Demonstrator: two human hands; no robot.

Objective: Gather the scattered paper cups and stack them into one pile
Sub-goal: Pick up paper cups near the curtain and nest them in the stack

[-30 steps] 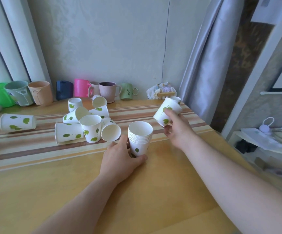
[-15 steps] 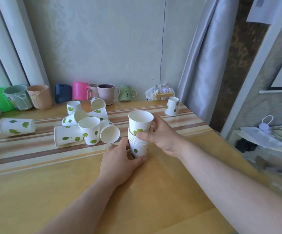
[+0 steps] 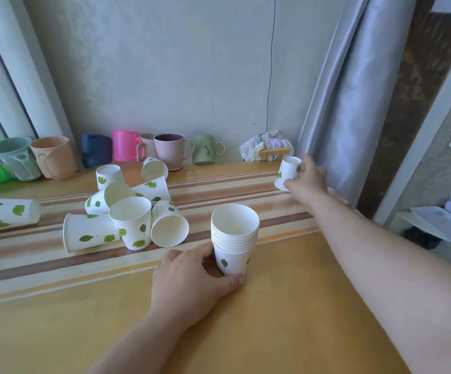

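Observation:
A stack of several white paper cups with green leaves [image 3: 234, 238] stands upright on the wooden table [image 3: 286, 325]. My left hand [image 3: 192, 282] grips its base from the left. My right hand [image 3: 309, 182] is stretched to the far right edge, thumb and fingers wrapped around an upside-down paper cup [image 3: 287, 170] that stands on the table; this hand is slightly blurred. A cluster of several loose cups [image 3: 131, 222], some lying and some upright, sits left of the stack. One more cup [image 3: 5, 213] lies on its side at the far left.
A row of coloured plastic mugs [image 3: 170, 149] lines the wall behind the cups. A small cloth bundle with a wooden piece [image 3: 269, 148] sits near the far right corner. A grey curtain [image 3: 354, 103] hangs just past the table's right edge.
My right hand set the cup it carried into the stack, let go, and reached back to the far right, where it now closes around the upside-down cup. My left hand stayed on the stack.

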